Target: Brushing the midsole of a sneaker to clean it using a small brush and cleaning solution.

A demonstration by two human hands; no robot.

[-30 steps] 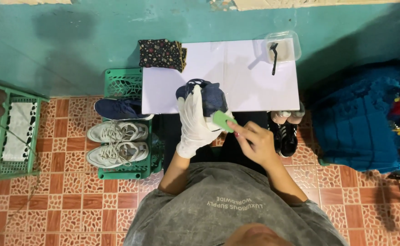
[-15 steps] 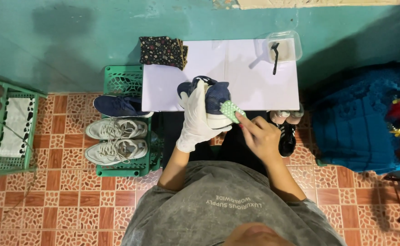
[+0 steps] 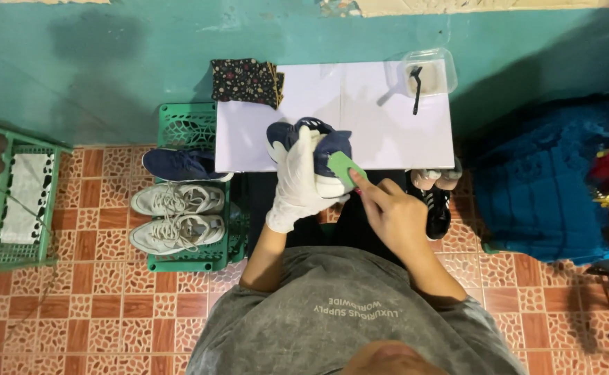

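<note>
Navy shoe (image 3: 332, 147) over the white tabletop (image 3: 388, 132), half hidden by the gloved left hand (image 3: 297, 182), fingers clamped on it. Green sponge (image 3: 345, 167) pinched in right hand (image 3: 391, 212) fingers against the sole edge, partly covered. Vs 0.5 s ago: sponge slid slightly down the sole; shoe unmoved.

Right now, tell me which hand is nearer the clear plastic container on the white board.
Right. The bare right hand, holding a green sponge, sits below the clear plastic container; the white-gloved left hand, gripping the navy shoe, is farther left.
</note>
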